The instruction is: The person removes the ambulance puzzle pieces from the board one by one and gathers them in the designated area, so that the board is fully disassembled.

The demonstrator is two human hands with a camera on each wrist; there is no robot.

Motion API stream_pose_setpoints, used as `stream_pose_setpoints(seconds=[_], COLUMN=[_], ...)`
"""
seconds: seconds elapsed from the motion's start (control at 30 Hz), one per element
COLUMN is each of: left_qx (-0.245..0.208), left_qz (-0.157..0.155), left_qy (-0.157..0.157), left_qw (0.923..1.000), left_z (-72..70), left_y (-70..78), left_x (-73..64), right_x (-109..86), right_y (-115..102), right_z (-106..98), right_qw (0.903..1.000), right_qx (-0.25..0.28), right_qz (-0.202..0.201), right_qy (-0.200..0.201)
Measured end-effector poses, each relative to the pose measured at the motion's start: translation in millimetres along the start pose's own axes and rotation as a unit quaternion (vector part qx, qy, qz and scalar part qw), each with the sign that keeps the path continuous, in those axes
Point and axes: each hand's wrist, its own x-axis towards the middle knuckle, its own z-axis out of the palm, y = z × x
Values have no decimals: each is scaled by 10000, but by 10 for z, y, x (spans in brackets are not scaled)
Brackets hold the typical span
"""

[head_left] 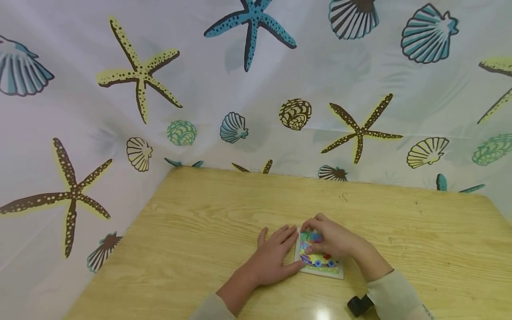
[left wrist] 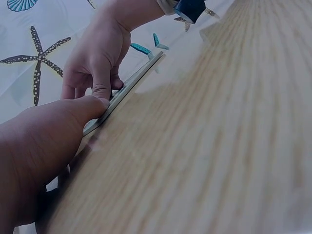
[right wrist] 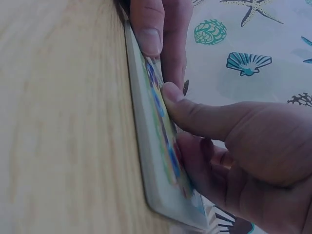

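A left hand, fingers apart, lines the left edge of a picture board, likely steadying it, while a right hand bends over it, its grip impossible to tell.

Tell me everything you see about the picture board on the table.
The picture board is a thin, flat panel with a pale border and a visibly rounded corner, its material unclear. Its bright picture shows a yellow vehicle with blue wheels and a red mark. It lies flat on the wood-grained table. The left grip rests against its left edge; the right grip partly covers the picture and appears to touch it. Whether it pinches a piece is unclear.
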Motion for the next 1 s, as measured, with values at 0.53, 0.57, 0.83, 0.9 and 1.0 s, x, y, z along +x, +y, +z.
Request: stream_pose_setpoints(seconds=[0.53, 0.57, 0.83, 0.9, 1.0], left_qx=[-87, -95, 28, 73, 124], left_qz=[-12, -11, -19, -27, -55], left_qy=[-13, -14, 25, 12, -1], left_qw=[10000, 10000, 10000, 10000, 9999], left_z=[35, 38, 16, 7, -9], left_y=[-19, -20, -7, -10, -19], left_x=[-11, -14, -23, -26, -49], right_x=[-1, -4, -18, -6, 20], right_y=[-76, -80, -90, -102, -131], right_z=[1, 7, 40, 42, 49], right_qw=[9986, 9985, 9984, 9983, 9988], right_qx=[-502, -528, -557, -570, -382], right_qz=[146, 147, 47, 120, 310], right_qy=[2, 0, 62, 67, -11])
